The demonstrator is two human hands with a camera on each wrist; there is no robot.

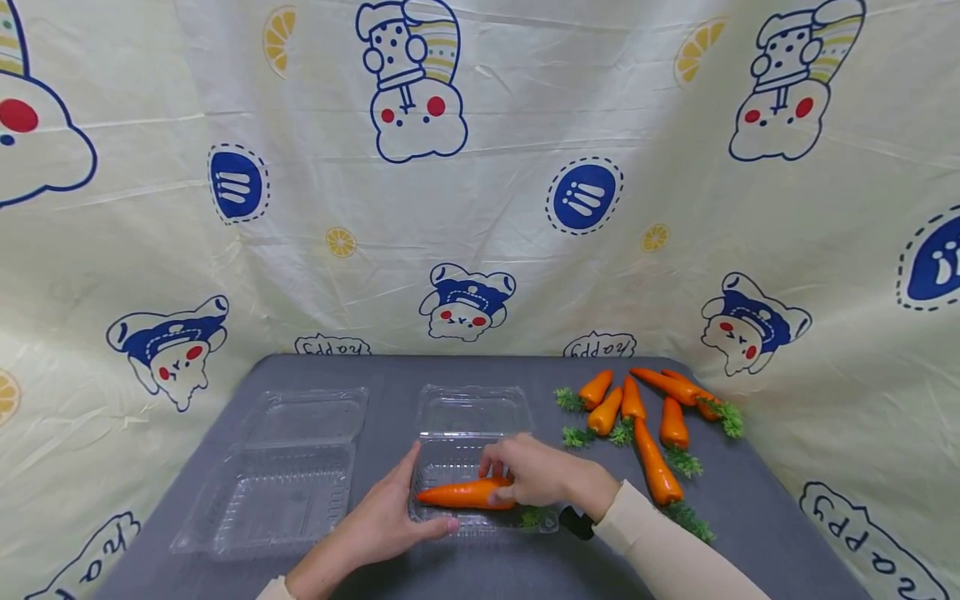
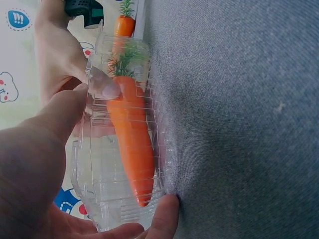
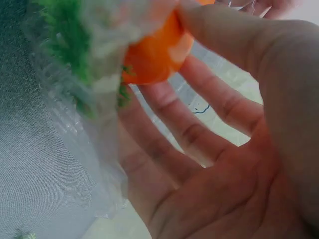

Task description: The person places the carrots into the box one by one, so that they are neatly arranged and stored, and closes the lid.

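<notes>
A clear plastic clamshell container lies with its lid folded back at the middle of the table. Inside the base, along the near side, is an orange toy carrot, its tip to the left and its green top to the right. My right hand grips the carrot's thick end between thumb and fingers; the right wrist view shows this end close up. My left hand holds the container's left near corner, thumb at the front rim and fingers along the left end. Through the clear wall, the carrot shows in the left wrist view.
Another clear clamshell container stands unfolded on the left of the grey table. Several toy carrots with green tops lie in a loose group on the right. A patterned curtain hangs behind the table.
</notes>
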